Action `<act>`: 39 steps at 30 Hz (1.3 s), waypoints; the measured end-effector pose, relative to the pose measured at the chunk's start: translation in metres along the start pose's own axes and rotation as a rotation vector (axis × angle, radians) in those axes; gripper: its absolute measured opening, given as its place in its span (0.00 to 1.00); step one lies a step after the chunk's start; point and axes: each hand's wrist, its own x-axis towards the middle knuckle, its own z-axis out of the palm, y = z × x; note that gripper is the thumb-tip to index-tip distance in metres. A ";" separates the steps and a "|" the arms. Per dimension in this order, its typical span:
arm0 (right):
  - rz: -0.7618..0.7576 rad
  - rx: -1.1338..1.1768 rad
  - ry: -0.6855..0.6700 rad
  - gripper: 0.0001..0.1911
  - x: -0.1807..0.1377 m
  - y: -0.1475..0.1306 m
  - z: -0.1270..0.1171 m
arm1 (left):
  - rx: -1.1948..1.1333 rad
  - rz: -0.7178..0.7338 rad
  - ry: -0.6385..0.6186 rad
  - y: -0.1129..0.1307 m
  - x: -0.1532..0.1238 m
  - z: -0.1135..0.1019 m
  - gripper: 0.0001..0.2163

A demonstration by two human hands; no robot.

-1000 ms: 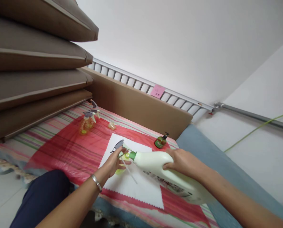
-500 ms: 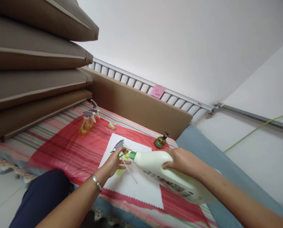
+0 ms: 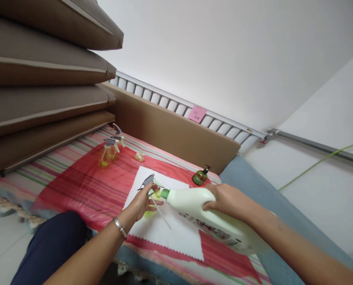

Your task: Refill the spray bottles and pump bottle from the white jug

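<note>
My right hand (image 3: pixel 228 202) grips a large white jug (image 3: pixel 200 215) with a green neck, tipped on its side. The neck points at a small clear spray bottle (image 3: pixel 151 204) with yellow-green liquid, held upright by my left hand (image 3: pixel 140 206). A grey trigger sprayer head (image 3: pixel 146 182) with its dip tube sits by my left fingers, off the bottle. Both rest over a white cloth (image 3: pixel 164 233) on a red plastic sheet (image 3: pixel 84 182).
Two small spray bottles (image 3: pixel 108 152) with amber liquid stand at the far left of the sheet, a small cap (image 3: pixel 139 157) near them. A green pump bottle (image 3: pixel 200 177) lies by a brown board (image 3: pixel 170 130). Stacked brown cushions (image 3: pixel 46 79) overhang on the left.
</note>
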 end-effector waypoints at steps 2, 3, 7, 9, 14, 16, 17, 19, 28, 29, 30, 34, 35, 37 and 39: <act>-0.001 0.009 0.000 0.16 0.000 0.000 0.000 | -0.005 0.002 -0.003 -0.001 0.001 -0.001 0.25; 0.000 0.011 0.002 0.16 0.000 0.001 0.000 | -0.007 0.003 -0.004 -0.001 0.001 -0.001 0.24; 0.006 0.006 0.005 0.15 0.001 0.002 0.001 | -0.020 0.009 0.001 0.000 0.000 0.000 0.24; 0.008 -0.001 0.002 0.15 0.002 0.003 0.002 | -0.019 0.012 -0.003 0.000 0.000 0.000 0.24; 0.005 -0.016 0.009 0.16 0.004 0.004 0.003 | -0.013 0.004 -0.006 0.000 0.000 -0.001 0.24; -0.004 -0.011 0.009 0.16 0.005 0.005 0.003 | -0.015 0.011 -0.008 -0.001 0.000 -0.002 0.23; -0.006 -0.010 0.009 0.16 0.005 0.005 0.003 | -0.017 0.014 -0.010 -0.001 0.000 -0.002 0.23; -0.003 -0.009 0.010 0.16 0.004 0.006 0.004 | -0.019 0.016 -0.011 -0.001 -0.001 -0.001 0.23; -0.017 -0.027 0.008 0.16 0.004 0.007 0.004 | -0.025 0.003 0.000 0.002 -0.003 0.001 0.23; -0.015 -0.031 0.010 0.16 0.004 0.007 0.004 | -0.024 0.001 0.000 0.002 -0.002 0.001 0.23; -0.013 -0.034 0.013 0.16 0.004 0.006 0.004 | -0.023 0.001 -0.002 0.001 -0.002 0.001 0.23; -0.007 -0.025 0.003 0.16 0.003 0.004 0.002 | -0.015 0.001 0.003 0.001 -0.001 0.000 0.24; -0.005 -0.023 -0.002 0.16 0.003 0.003 0.001 | -0.012 0.002 0.004 0.001 -0.001 0.000 0.24; 0.000 -0.021 -0.006 0.16 0.003 0.003 0.000 | -0.010 0.003 0.002 0.002 -0.002 0.001 0.23; 0.000 -0.020 -0.010 0.17 0.003 0.002 0.000 | -0.010 0.006 -0.001 0.003 -0.003 0.001 0.23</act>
